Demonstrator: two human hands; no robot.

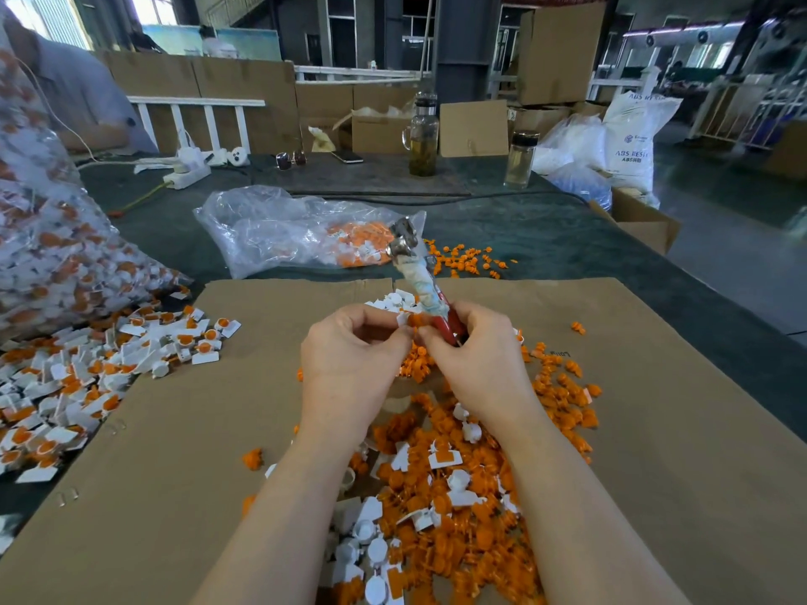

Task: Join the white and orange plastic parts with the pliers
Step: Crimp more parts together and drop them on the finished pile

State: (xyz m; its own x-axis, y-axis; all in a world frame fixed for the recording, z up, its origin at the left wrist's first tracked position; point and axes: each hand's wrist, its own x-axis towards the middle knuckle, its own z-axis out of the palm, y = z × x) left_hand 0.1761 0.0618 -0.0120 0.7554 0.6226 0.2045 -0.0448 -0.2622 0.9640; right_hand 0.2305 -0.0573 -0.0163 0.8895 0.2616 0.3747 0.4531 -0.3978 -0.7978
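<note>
My left hand (349, 355) pinches a small white plastic part (402, 320) between thumb and fingertips. My right hand (474, 364) grips the red handles of the pliers (417, 272), whose metal jaws point up and away over the table. The fingertips of that hand also touch a small orange part (417, 321) right beside the white one. Both hands meet above a loose heap of orange and white parts (458, 473) on the brown cardboard sheet (196, 473).
Joined white-and-orange pieces (87, 377) lie piled at the left, beside a full clear bag (52, 255). A half-empty plastic bag (288, 231) and scattered orange parts (469, 257) sit behind the cardboard. Glass jars (422, 141), boxes and a person at far left stand beyond.
</note>
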